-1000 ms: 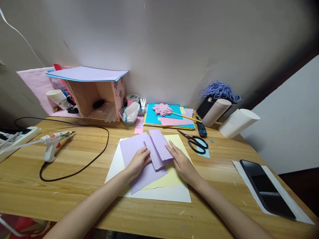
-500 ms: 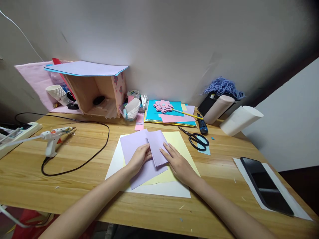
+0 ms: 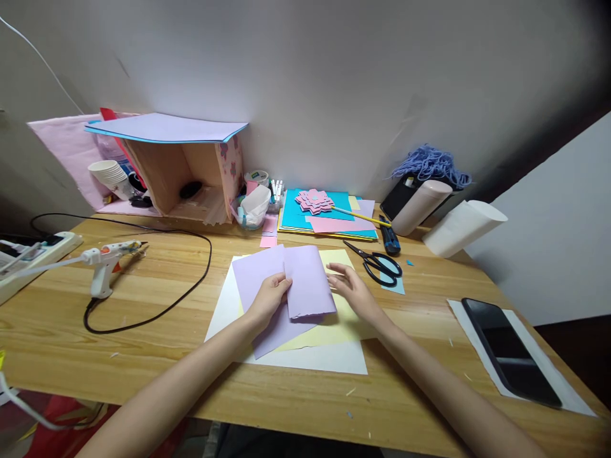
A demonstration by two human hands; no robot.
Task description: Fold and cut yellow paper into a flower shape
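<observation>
A folded sheet of purple paper (image 3: 309, 280) is pinched along its left edge by my left hand (image 3: 272, 298), the thumb lying on top. Its lower edge looks ragged. Just off the right edge of that sheet is my right hand (image 3: 352, 291), fingers apart and slightly curled, holding nothing. Beneath lies another purple sheet (image 3: 258, 273), flat and turned at an angle. Under it are a pale yellow sheet (image 3: 341, 331) and a white sheet (image 3: 329, 364). The fingers of my left hand behind the folded paper are partly hidden.
Black-handled scissors (image 3: 377, 263) and a blue utility knife (image 3: 390, 236) lie to the right. Farther right is a phone (image 3: 510, 353). A corded glue gun (image 3: 107, 264) stands left. Behind are an open box (image 3: 191, 172) and a pink paper flower (image 3: 314, 201).
My right hand has come off the folded purple paper and moved right, its fingers lifting. The folded paper has turned upright and shows wider; my left hand keeps hold of its left edge.
</observation>
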